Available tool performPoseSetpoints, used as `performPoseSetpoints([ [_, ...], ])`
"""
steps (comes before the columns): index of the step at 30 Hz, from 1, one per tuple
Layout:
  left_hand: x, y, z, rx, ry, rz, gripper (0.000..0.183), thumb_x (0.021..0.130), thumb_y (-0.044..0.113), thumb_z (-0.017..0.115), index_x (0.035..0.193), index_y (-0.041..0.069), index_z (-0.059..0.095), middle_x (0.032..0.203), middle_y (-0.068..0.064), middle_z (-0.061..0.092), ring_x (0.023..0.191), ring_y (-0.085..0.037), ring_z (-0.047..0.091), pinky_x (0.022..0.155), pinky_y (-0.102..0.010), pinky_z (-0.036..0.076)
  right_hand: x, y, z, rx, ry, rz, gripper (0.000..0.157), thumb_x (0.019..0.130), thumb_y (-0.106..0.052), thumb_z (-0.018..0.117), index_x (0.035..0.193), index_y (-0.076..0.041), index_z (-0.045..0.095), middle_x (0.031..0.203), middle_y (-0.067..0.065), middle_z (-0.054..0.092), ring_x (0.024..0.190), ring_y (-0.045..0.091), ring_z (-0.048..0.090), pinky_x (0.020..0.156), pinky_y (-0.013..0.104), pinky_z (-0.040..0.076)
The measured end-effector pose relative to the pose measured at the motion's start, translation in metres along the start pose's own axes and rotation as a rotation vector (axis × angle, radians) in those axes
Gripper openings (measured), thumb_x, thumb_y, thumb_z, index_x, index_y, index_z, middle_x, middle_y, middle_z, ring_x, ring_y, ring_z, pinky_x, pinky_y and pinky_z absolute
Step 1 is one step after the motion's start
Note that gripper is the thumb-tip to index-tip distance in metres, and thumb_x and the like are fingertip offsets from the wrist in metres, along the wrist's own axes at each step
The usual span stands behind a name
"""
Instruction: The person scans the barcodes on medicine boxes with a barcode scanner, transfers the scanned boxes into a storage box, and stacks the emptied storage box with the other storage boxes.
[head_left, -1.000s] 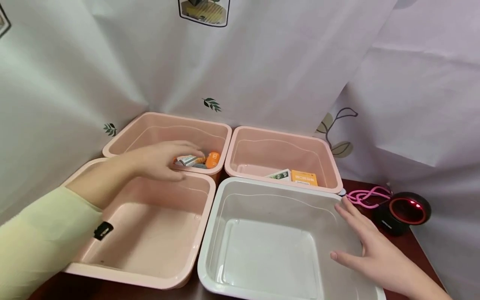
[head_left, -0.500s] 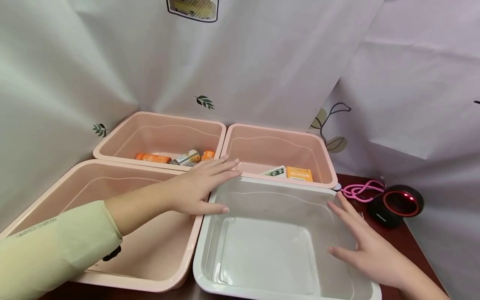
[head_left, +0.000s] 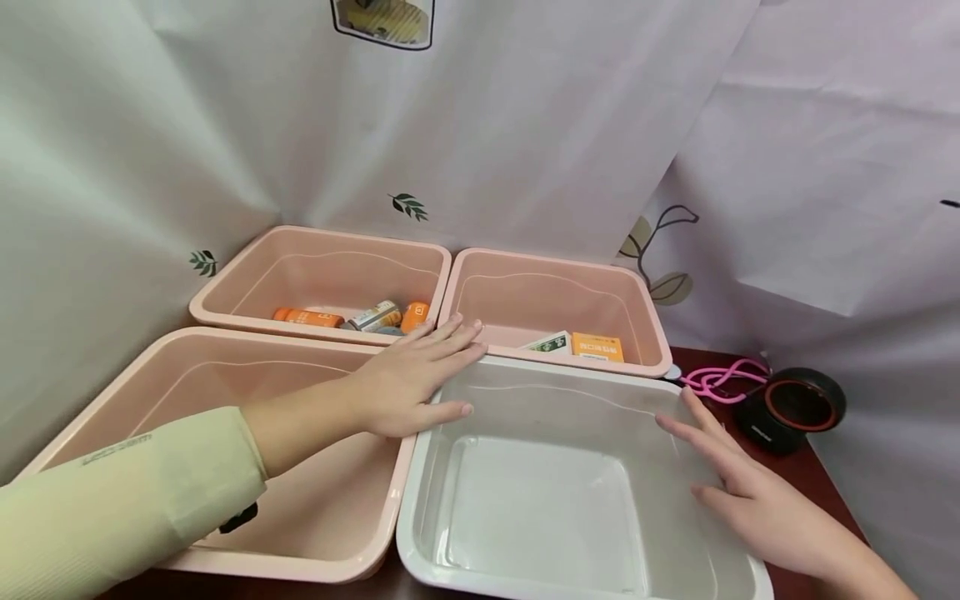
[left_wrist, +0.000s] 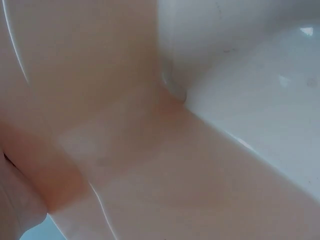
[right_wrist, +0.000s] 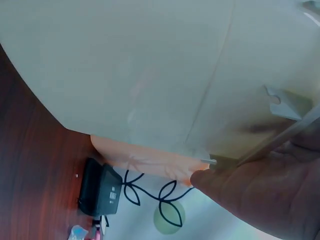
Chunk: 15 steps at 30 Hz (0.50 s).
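Note:
My left hand (head_left: 416,379) lies with fingers extended over the back left corner of the grey bin (head_left: 540,367), where it meets the pink bins. At the grey bin's right side is my right hand (head_left: 738,479), its fingers fairly straight across the rim. Neither hand appears to hold an object. The left wrist view shows mostly the front left pink bin (left_wrist: 125,130) and the grey bin's interior (left_wrist: 260,110). In the right wrist view, part of my right hand (right_wrist: 270,195) shows beside the bin rim; its fingertips are not plainly seen there.
The back left pink bin (head_left: 337,237) contains an orange bottle (head_left: 309,317), a labelled cylinder (head_left: 375,317) and another orange item (head_left: 415,317). An orange box (head_left: 597,347) and a green-white item (head_left: 551,342) lie in the back right pink bin (head_left: 551,260). A black scanner-like device (head_left: 787,412) and pink cord (head_left: 723,381) stand rightward.
My left hand has moved right, from above the pink bins to the grey bin's back left corner. The right hand stays near the right rim. The black device's red light has gone out.

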<state>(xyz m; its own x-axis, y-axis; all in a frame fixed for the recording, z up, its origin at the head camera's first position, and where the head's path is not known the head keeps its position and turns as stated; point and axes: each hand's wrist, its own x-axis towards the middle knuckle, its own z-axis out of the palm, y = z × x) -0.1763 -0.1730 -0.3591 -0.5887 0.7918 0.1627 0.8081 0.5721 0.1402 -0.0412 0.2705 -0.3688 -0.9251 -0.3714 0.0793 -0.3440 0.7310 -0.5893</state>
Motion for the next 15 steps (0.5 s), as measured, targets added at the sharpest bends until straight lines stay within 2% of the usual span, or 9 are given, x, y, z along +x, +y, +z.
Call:
performPoseSetpoints([
  [5, 0.006, 0.012, 0.0, 0.026, -0.025, -0.011, 0.08, 0.107, 0.051, 0.054, 0.169, 0.008, 0.029, 0.176, -0.011, 0.017, 0.163, -0.034, 0.007, 0.128, -0.057, 0.006, -0.012, 0.004, -0.004, -0.027, -0.001, 0.011, 0.081, 0.096, 0.011, 0.063, 0.165, -0.027, 0.042, 0.179, -0.008, -0.002, 0.151, -0.015, -0.001, 0.098, 0.0, 0.021],
  [15, 0.023, 0.034, -0.002, 0.001, -0.102, -0.056, 0.073, 0.105, 0.03, 0.05, 0.169, 0.007, 0.024, 0.176, -0.01, 0.013, 0.163, -0.031, 0.001, 0.129, -0.052, 0.004, -0.024, 0.014, -0.014, -0.07, 0.049, -0.058, 0.082, 0.091, 0.019, 0.057, 0.163, -0.019, 0.045, 0.179, -0.005, 0.002, 0.153, -0.012, 0.0, 0.102, 0.002, 0.018],
])
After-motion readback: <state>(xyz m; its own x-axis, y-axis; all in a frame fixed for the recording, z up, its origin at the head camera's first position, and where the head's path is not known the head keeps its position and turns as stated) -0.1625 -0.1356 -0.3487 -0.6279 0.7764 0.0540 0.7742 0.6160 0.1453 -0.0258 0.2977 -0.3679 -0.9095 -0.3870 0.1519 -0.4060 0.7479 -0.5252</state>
